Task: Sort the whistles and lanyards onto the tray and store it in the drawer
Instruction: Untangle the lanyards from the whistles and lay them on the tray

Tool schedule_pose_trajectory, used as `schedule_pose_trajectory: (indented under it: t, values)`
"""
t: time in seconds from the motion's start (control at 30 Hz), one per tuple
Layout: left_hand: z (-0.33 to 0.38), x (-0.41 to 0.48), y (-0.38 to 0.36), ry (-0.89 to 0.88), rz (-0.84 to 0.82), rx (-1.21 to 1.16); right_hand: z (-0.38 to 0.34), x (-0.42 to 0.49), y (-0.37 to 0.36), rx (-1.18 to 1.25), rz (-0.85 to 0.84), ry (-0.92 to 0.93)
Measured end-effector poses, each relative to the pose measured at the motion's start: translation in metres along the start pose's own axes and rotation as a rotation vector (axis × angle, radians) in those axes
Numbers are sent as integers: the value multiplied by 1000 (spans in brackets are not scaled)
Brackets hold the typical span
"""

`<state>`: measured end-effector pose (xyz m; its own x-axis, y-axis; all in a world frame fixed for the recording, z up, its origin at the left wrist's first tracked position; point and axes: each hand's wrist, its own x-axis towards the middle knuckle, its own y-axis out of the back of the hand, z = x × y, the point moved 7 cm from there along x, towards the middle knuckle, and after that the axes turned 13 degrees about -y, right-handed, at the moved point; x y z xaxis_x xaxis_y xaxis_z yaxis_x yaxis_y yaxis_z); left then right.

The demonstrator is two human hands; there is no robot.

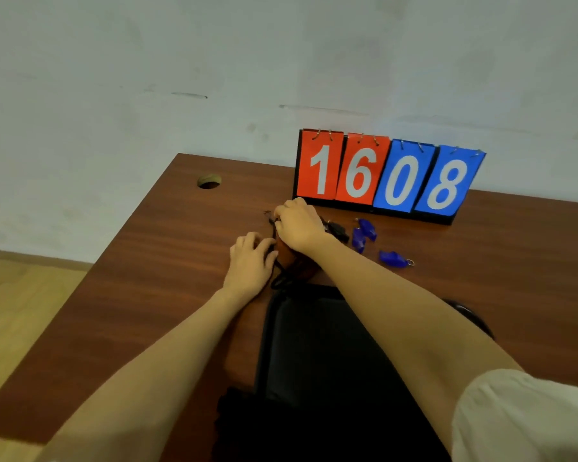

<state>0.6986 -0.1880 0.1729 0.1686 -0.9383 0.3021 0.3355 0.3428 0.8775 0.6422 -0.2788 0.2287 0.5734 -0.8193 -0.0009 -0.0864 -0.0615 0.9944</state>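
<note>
At far left the wooden desk (147, 295) has only its cable hole (209, 181), nothing of the task there. Next, the left hand (251, 258) lies low on the desk w/ fingers bent over the black lanyards (279, 278), a tangle of cord that runs from under this hand up to the right hand (301, 228). Whether the left hand really grips the cord or only presses it, I cannot tell. The right hand is just beside it, a bit farther from the person, and its fingertips seem to pinch the cord at the top of the tangle. So the step in hand is prob. to separate or gather the lanyards, not yet to place them. Nearer to the person is the black tray (314, 345). Its visible floor has nothing on it, though the right forearm covers one part, and a dark heap (231, 408) at its near left corner is too dark to identify. To the right of the hands a black whistle (339, 231) and three blue whistles (367, 228) lie on the desk, near each other, in front of the scoreboard (387, 175), which shows 16 and 08. No whistle is on the tray, and the drawer is not in view. My judgement: the task is at the very start, i.e. all the sorting and the storing are left.
</note>
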Motion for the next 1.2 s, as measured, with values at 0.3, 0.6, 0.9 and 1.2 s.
schedule_pose_trajectory:
  t: [0.3,0.6,0.9,1.2]
  values:
    - [-8,-2,3,34,164,-109,-13,41,-25,-80,1,-158]
    - [-1,0,7,57,128,-82,-6,17,15,196,114,-104]
    - [39,-3,43,119,32,-304,20,-59,73,382,66,-19]
    - [135,-4,115,31,196,-633,35,-131,162,485,281,-1]
